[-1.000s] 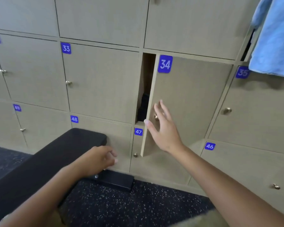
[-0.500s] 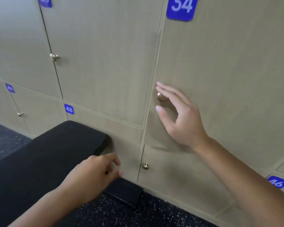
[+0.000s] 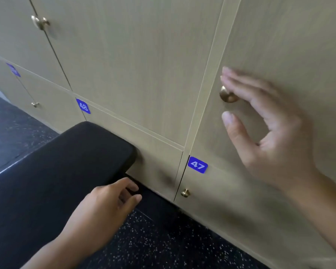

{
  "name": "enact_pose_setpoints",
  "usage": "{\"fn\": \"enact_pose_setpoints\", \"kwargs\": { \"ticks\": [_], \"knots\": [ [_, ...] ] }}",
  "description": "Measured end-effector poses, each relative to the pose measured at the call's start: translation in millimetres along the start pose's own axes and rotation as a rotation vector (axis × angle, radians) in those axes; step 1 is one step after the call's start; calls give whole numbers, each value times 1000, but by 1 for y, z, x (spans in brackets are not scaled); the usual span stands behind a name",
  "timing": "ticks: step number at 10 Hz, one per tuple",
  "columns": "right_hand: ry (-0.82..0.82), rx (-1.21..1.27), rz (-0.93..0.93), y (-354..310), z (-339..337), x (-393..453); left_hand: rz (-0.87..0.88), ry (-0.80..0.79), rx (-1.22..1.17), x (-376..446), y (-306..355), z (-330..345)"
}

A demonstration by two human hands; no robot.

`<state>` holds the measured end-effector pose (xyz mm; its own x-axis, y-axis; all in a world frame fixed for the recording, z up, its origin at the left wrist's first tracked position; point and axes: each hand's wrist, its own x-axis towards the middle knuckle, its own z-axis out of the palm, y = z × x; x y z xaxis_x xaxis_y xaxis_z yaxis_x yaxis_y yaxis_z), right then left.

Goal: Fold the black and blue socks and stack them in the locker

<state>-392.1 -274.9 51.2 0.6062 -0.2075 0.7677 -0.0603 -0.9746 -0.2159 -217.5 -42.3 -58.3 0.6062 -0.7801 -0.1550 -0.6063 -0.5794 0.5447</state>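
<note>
At right of frame, our spread right hand (image 3: 268, 121) has pushed the beige wooden locker door (image 3: 279, 45) shut by its round brass knob (image 3: 226, 95); socks stowed. Our left hand (image 3: 105, 206), loosely curled, holds nothing.

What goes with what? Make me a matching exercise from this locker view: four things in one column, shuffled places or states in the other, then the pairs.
Things:
1. right hand
2. left hand
3. label 47
4. bench pad

Places or states:
A. black, its end against the lockers
B. fingers spread by the brass knob
C. blue, at the top corner of a lower door
D. loosely curled, low at the bench's end

Pairs: 1-B, 2-D, 3-C, 4-A
</note>
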Motion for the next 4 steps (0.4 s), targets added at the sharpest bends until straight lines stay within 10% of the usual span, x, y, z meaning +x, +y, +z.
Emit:
{"fn": "enact_pose_setpoints", "kwargs": {
  "ticks": [4],
  "knots": [
    [-262,194,452,-31,-62,55,-131,-175,-78,-28,75,-92]
  ]
}}
